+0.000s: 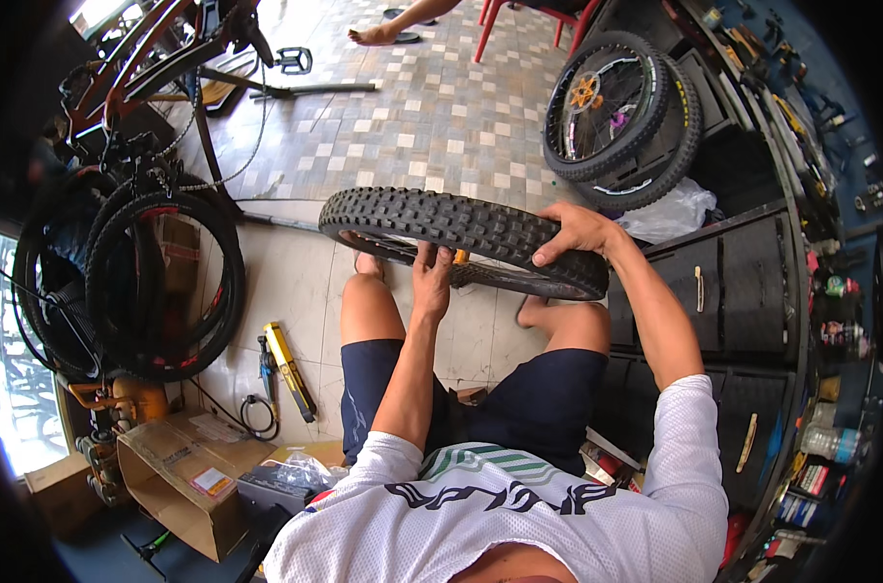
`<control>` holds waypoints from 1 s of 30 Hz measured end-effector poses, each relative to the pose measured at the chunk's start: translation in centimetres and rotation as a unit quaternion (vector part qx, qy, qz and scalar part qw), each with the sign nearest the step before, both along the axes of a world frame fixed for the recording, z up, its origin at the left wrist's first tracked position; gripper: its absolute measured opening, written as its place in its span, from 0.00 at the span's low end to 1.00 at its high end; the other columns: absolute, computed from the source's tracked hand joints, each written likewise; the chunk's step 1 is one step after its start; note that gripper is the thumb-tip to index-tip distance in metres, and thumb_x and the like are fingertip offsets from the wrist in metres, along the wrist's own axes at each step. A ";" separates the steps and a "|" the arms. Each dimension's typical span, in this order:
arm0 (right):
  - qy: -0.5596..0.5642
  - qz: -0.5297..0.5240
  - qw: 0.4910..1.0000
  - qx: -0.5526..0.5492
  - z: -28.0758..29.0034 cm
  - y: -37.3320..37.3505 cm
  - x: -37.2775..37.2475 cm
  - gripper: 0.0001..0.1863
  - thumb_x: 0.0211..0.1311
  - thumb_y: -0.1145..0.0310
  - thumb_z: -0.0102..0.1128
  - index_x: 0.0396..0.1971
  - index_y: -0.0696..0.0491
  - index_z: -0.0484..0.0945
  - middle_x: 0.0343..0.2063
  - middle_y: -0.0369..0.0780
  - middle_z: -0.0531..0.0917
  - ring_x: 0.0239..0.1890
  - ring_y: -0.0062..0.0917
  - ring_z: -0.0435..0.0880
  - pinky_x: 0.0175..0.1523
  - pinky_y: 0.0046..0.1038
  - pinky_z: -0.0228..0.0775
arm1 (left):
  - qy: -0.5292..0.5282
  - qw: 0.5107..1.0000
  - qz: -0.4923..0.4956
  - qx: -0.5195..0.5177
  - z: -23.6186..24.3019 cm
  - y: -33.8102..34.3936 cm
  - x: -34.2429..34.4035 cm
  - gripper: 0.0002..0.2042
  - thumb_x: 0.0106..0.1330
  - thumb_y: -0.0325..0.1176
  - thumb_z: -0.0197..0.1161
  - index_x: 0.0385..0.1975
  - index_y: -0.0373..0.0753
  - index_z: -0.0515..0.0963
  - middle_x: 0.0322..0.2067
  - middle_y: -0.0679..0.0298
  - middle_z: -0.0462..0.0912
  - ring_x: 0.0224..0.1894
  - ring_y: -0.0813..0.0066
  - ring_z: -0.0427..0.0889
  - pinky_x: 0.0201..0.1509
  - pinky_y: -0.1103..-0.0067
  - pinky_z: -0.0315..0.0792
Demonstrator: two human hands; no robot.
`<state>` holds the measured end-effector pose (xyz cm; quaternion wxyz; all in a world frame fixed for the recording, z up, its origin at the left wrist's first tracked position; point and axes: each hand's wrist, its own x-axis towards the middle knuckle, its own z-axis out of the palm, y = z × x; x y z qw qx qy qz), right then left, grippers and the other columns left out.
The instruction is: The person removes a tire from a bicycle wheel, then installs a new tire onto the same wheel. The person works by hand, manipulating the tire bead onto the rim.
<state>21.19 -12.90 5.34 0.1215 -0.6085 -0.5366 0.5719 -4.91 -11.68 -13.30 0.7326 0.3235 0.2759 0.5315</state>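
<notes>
- Gripping the knobby black tyre (461,233) from above, the right hand (576,231) curls over its tread near the right end, fingers wrapped on the rubber.
- The left hand (430,282) is closed on the tyre's lower inner edge, fingers hooked up under it.
- The tyre lies nearly flat above the person's knees, over the pale floor tiles (296,282); a bit of orange shows inside its ring.
- An open cardboard box (174,471) lies tipped at the lower left; its contents cannot be made out.
- A yellow tool (288,369) lies on the floor left of the legs.
</notes>
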 end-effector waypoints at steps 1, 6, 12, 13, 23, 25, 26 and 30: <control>0.009 -0.009 1.000 -0.027 0.6 0.0 -0.3 0.39 0.36 0.61 0.86 0.52 0.63 0.82 0.41 0.41 0.88 0.43 0.25 0.85 0.53 0.27 0.74 | 0.011 1.000 -0.005 0.016 -0.1 0.2 -0.1 0.33 0.70 0.47 0.70 0.67 0.32 0.70 0.62 0.63 0.74 0.63 0.74 0.70 0.69 0.78 0.61; -0.026 0.059 0.998 0.025 -0.2 0.2 1.5 0.40 0.45 0.55 0.83 0.56 0.62 0.81 0.44 0.41 0.88 0.47 0.25 0.84 0.56 0.29 0.74 | 0.065 0.994 -0.054 0.072 1.0 -0.3 0.8 0.25 0.72 0.45 0.68 0.60 0.33 0.75 0.48 0.67 0.81 0.51 0.77 0.76 0.59 0.78 0.68; -0.054 0.123 0.991 0.003 2.7 1.8 -0.2 0.38 0.57 0.33 0.68 0.44 0.59 0.88 0.35 0.42 0.88 0.41 0.28 0.85 0.49 0.30 0.73 | 0.008 0.996 -0.074 0.056 -2.4 -0.2 0.8 0.27 0.73 0.54 0.63 0.59 0.37 0.74 0.47 0.69 0.81 0.43 0.82 0.76 0.46 0.81 0.69; -0.076 0.122 0.990 0.000 3.0 1.9 -0.6 0.38 0.57 0.34 0.69 0.44 0.60 0.88 0.34 0.42 0.88 0.40 0.27 0.85 0.48 0.30 0.74 | 0.008 0.995 -0.075 0.069 -1.7 -0.3 1.0 0.27 0.73 0.55 0.63 0.58 0.38 0.74 0.45 0.70 0.81 0.41 0.84 0.75 0.43 0.82 0.68; -0.174 0.091 0.977 0.082 2.9 -1.3 -4.2 0.35 0.43 0.45 0.83 0.39 0.62 0.84 0.30 0.44 0.87 0.33 0.27 0.83 0.42 0.33 0.75 | -0.210 0.968 -0.136 -0.035 2.1 -1.3 1.1 0.31 0.61 0.33 0.77 0.64 0.35 0.71 0.60 0.61 0.79 0.66 0.62 0.74 0.74 0.61 0.60; -0.133 0.040 0.984 0.110 2.0 -2.2 -4.7 0.35 0.43 0.46 0.83 0.39 0.62 0.84 0.30 0.44 0.87 0.33 0.26 0.83 0.42 0.32 0.74 | -0.236 0.959 -0.156 -0.018 1.7 -1.4 0.7 0.31 0.62 0.36 0.76 0.64 0.38 0.73 0.62 0.63 0.78 0.67 0.61 0.73 0.74 0.60 0.61; -0.110 0.015 0.986 0.124 1.4 -2.4 -5.0 0.35 0.43 0.46 0.84 0.38 0.63 0.84 0.31 0.45 0.88 0.34 0.26 0.83 0.42 0.32 0.74 | -0.248 0.955 -0.163 -0.010 1.3 -1.4 0.3 0.30 0.62 0.38 0.76 0.64 0.40 0.73 0.62 0.63 0.78 0.68 0.61 0.72 0.74 0.60 0.62; -0.106 -0.048 0.980 0.163 0.5 -3.1 -4.7 0.32 0.43 0.50 0.85 0.37 0.63 0.84 0.29 0.43 0.87 0.34 0.23 0.82 0.42 0.31 0.74 | -0.224 0.960 -0.168 0.005 -1.1 -1.2 0.2 0.33 0.62 0.45 0.76 0.65 0.42 0.73 0.64 0.66 0.77 0.69 0.63 0.71 0.75 0.59 0.60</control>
